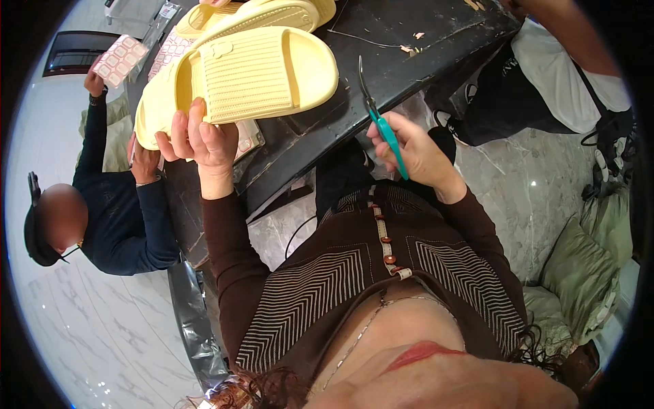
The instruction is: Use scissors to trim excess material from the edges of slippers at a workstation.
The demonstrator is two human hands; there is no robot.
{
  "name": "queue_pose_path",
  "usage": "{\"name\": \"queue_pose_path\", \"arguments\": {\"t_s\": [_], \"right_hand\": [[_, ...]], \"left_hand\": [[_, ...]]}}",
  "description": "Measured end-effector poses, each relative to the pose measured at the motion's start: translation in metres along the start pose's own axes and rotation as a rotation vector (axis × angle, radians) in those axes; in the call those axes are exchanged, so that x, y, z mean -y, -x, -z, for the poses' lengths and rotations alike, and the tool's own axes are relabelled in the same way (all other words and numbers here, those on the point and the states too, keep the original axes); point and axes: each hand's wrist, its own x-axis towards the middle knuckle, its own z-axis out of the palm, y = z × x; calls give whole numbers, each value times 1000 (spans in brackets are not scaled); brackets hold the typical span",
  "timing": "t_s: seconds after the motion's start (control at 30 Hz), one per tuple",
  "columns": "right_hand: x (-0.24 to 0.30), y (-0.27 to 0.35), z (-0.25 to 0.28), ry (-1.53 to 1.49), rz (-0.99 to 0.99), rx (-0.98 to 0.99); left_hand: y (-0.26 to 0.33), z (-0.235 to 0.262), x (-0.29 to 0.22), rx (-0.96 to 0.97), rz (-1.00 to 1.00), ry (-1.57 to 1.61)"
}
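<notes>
A pale yellow slide slipper (248,78) with a ribbed strap is tilted above the dark table. My left hand (212,146) grips it along its near edge, fingers on the yellow surface and thumb partly hidden. To the right, my right hand (419,151) is closed round a teal-handled tool (391,143). Its thin, dark metal tip curves and points away from me, apart from the slipper; its exact kind is unclear. More yellow slippers (272,15) sit just beyond the held one.
The black tabletop (402,75) bears small pale scraps (410,50) and a thin thread. Pink-and-white patterned packaging (167,54) lies by the slippers. On the left a person in dark clothing (122,218) holds a patterned piece (121,60). Another person (545,75) is at the right. Green cushions (586,262) stand behind.
</notes>
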Motion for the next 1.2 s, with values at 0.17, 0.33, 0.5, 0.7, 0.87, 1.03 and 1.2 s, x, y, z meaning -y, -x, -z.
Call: {"name": "queue_pose_path", "arguments": {"t_s": [0.17, 0.33, 0.5, 0.7, 0.87, 1.03, 1.2], "right_hand": [[-6, 0, -1, 121, 79, 49], [-5, -6, -6, 123, 80, 67], [-10, 2, -11, 75, 34, -5], [-4, 1, 3, -69, 86, -197], [13, -10, 8, 62, 187, -240], [16, -18, 10, 158, 206, -277], [12, -22, 8, 164, 194, -281]], "left_hand": [[1, -1, -2, 1, -4, -1], [3, -1, 0, -43, 8, 24], [18, 2, 2, -31, 37, 196], [17, 10, -2, -34, 5, 214], [14, 14, -10, -3, -11, 332], [10, 15, -21, -31, -70, 353], [11, 19, -28, -47, -134, 367]]}}
